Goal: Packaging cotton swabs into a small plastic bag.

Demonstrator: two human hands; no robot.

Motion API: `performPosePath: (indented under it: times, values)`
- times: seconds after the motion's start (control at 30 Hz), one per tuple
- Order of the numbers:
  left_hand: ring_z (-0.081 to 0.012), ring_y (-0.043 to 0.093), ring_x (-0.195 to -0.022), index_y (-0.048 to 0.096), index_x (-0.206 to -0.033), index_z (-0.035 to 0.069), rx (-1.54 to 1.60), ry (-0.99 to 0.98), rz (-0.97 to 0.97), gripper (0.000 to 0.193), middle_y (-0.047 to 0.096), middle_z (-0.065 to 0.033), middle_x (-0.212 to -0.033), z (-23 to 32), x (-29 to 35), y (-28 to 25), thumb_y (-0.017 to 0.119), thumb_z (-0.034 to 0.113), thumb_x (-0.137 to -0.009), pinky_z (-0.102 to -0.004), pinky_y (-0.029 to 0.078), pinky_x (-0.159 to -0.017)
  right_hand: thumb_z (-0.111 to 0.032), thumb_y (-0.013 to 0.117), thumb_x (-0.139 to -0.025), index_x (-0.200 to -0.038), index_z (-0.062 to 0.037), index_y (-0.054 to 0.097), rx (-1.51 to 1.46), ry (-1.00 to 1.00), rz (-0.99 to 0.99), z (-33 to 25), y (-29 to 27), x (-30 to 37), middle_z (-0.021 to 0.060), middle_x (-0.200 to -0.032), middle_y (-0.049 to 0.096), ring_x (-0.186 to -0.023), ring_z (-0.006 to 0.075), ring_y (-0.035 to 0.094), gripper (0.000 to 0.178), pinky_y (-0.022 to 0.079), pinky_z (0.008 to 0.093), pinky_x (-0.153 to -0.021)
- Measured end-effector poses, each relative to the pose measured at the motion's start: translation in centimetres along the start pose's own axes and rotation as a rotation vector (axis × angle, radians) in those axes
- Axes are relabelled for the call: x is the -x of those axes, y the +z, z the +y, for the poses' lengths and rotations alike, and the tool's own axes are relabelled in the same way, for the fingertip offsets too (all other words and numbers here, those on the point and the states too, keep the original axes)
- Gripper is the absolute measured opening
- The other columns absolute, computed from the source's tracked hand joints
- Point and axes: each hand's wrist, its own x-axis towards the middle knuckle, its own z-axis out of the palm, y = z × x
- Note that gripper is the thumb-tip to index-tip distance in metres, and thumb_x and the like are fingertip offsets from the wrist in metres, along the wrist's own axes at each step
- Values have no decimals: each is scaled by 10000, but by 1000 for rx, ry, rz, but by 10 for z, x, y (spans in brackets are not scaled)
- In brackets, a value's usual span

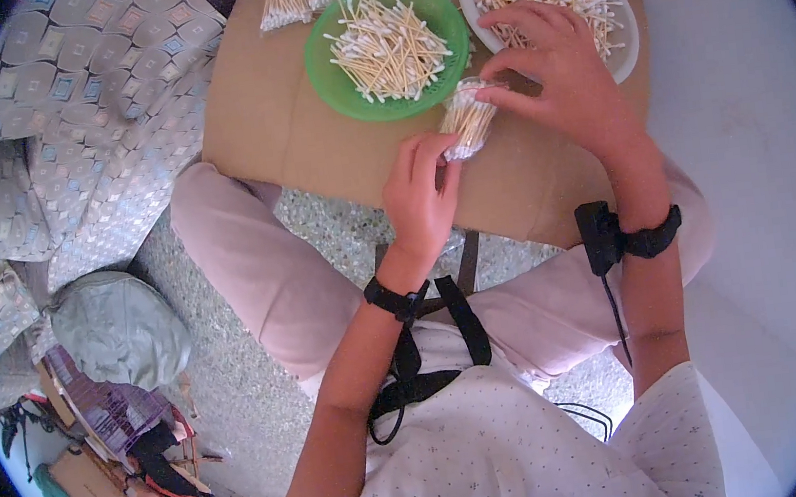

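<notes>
Board (306,131): I see it across my knees, both bowls on its far edge.
Left bowl (324,70): swabs inside.
Right bowl (626,51): beside it, under my right hand (565,72).
Swab packet (469,118): between my hands, before the bowls.
Cushion (79,118): left of board.

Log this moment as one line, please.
left hand: holds swab bag | right hand: pinches bag top | beside: green bowl, white bowl
</notes>
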Motion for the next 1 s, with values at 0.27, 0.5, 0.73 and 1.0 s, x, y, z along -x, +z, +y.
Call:
performPosePath:
  times: [0.27, 0.5, 0.73, 1.0]
  values:
    - [-261, 619, -762, 625, -1003, 79, -42, 39, 46, 295, 596, -119, -955, 6, -4, 0, 732, 1, -738, -343, 517, -625, -304, 698, -781, -876, -148, 723, -128, 26, -4, 5, -5, -6, 31, -1233, 602, -1226, 293, 469, 185, 308, 465, -1048]
    - [-217, 622, -678, 616, -897, 54, -64, 140, 16, 173, 598, -96, -873, -3, -7, 2, 708, -16, -768, -310, 507, -571, -304, 686, -795, -880, -158, 707, 16, 3, -8, 7, 3, 2, 26, -1277, 572, -1273, 283, 431, 170, 245, 543, -1079]
    - [-204, 623, -672, 615, -901, 58, -67, 125, -36, 171, 597, -91, -871, -8, -4, 1, 709, -10, -776, -309, 509, -582, -296, 666, -808, -883, -153, 688, 62, 16, -35, 4, 3, 1, 21, -1297, 559, -1276, 274, 428, 163, 220, 553, -1088]
    - [-141, 598, -697, 514, -1275, 59, 71, 153, 43, 540, 542, -107, -1098, -6, -1, -3, 720, 15, -778, -251, 436, -527, -223, 664, -788, -843, -139, 669, -166, 64, 36, 8, -13, -2, 12, -1232, 609, -1167, 269, 519, 100, 306, 466, -1041]
